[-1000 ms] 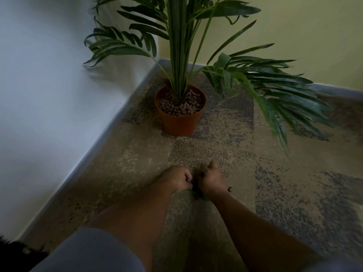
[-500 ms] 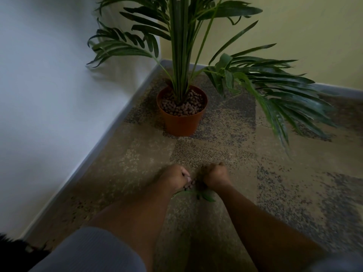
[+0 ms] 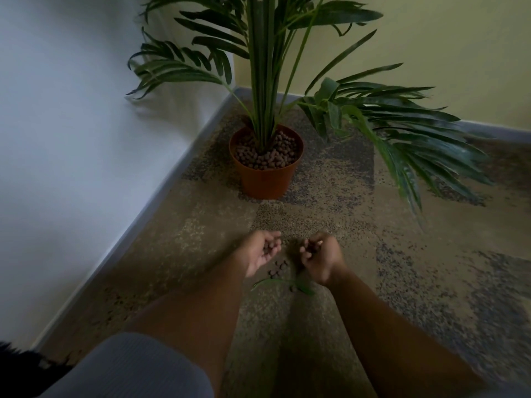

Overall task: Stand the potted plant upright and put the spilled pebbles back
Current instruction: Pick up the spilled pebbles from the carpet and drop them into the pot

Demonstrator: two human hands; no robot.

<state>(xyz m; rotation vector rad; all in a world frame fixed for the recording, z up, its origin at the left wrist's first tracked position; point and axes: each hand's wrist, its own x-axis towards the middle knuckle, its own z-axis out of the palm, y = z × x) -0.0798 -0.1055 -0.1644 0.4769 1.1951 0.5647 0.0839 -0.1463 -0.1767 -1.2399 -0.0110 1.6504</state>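
Observation:
The palm stands upright in its orange pot (image 3: 265, 182) in the room's corner, brown pebbles (image 3: 270, 155) heaped round the stems. On the carpet in front of me a few spilled pebbles (image 3: 277, 267) lie between my hands. My left hand (image 3: 263, 251) is turned palm up, fingers curled round a small load of pebbles. My right hand (image 3: 319, 255) is curled as well, with pebbles showing inside its fingers. Both hands hover just above the floor, well short of the pot.
A loose green leaf (image 3: 283, 284) lies on the carpet just below the spilled pebbles. The white wall (image 3: 71, 139) and its skirting run along the left. Long fronds (image 3: 416, 145) droop low to the right of the pot.
Both hands were pressed together knuckles up on the floor. Now they have parted, lifted and turned, each holding pebbles, and a few pebbles and the leaf show between them.

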